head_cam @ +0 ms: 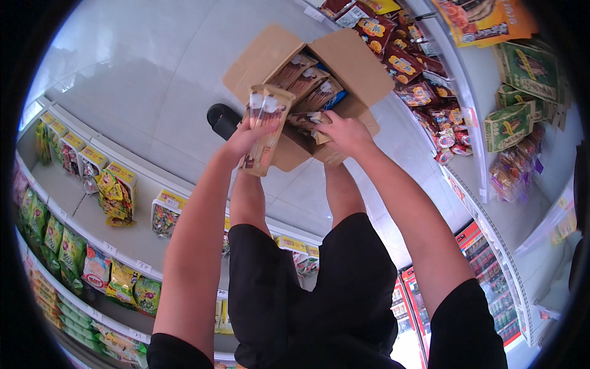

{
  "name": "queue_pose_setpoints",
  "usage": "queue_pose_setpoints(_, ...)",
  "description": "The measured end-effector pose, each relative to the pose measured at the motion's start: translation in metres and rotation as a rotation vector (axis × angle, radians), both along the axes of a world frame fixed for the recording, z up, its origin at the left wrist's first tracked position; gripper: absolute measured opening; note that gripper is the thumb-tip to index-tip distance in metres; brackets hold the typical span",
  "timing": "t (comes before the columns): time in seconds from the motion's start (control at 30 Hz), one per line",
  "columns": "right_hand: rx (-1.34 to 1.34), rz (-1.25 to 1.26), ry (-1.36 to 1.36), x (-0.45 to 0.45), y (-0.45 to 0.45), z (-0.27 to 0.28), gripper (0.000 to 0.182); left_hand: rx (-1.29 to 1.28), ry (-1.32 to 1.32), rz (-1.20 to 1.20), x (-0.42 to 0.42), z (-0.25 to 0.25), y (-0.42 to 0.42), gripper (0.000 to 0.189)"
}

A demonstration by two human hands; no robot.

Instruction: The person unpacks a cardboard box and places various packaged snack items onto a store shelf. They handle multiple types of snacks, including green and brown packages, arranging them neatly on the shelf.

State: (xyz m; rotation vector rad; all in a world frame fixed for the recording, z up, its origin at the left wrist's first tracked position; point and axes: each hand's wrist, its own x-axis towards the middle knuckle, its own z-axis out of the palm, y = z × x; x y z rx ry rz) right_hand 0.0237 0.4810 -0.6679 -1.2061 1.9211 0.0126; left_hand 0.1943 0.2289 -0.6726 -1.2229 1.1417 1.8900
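In my left hand [246, 137] are flat tan snack packs [268, 124] with brown and white print, held over the near left side of an opened cardboard box [355, 64]. The thumb lies across their front. My right hand [346, 133] reaches over the box's near side and pinches the end of another tan pack [318, 125] at the opening. Further in, several similar tan packs [318, 83] lean in a row, with a blue wrapper [339, 98] partly showing behind them. The packs' lower parts are hidden inside the box.
Beside the box is a black slipper [223, 121] on the grey tiled floor [184, 92]. Shelves on the left hold bagged snacks [71, 244] and plastic tubs [119, 191]. Right-hand shelves carry dark red bags [403, 64] and green boxes [509, 127]. Red-framed drink coolers [491, 281] stand further off.
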Motion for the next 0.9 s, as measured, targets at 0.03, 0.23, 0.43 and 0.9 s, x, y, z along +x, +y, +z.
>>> queue_pose_setpoints(0.03,0.002,-0.032,0.002,0.001,0.000,0.014,0.047,-0.016,0.020,0.029,0.007,0.010,-0.003,0.067)
queue_pose_setpoints(0.23,0.040,-0.579,-0.053,-0.003,0.020,0.134,0.051,0.096,0.187,0.480,0.056,0.110,-0.001,0.058)
queue_pose_setpoints(0.43,-0.291,-1.061,0.178,0.029,0.052,0.309,0.048,0.344,0.109,0.618,0.051,0.277,-0.002,0.068)
queue_pose_setpoints(0.9,-0.964,-1.937,0.068,0.138,0.005,0.505,0.041,0.160,0.428,0.260,0.025,0.440,-0.143,0.063)
